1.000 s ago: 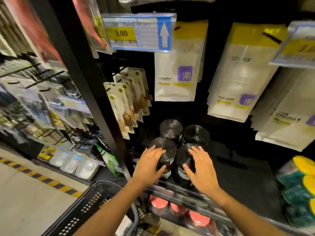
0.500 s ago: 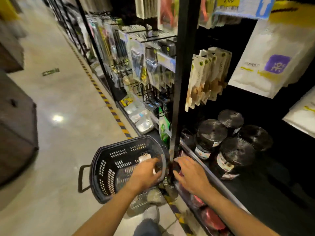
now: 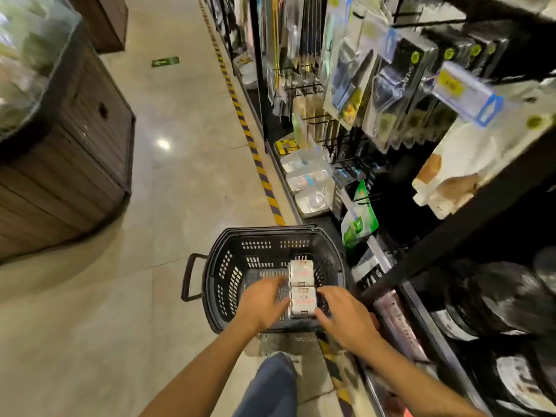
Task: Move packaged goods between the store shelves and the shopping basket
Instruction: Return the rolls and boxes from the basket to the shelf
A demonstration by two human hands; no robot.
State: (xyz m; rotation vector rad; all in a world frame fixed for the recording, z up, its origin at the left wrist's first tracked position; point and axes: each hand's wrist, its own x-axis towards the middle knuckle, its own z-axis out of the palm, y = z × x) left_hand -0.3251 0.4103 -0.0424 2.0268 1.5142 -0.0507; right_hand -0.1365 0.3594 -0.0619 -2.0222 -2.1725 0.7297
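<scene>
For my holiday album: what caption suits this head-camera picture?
Left hand and right hand reach into a black shopping basket, flanking two white packages, beside store shelves.

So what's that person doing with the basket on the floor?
A person is reaching down into a black shopping basket on the floor beside the store shelves. The left hand and right hand flank the nearer white package; another white package lies behind it. Fingers look spread, not gripping yet.
</scene>
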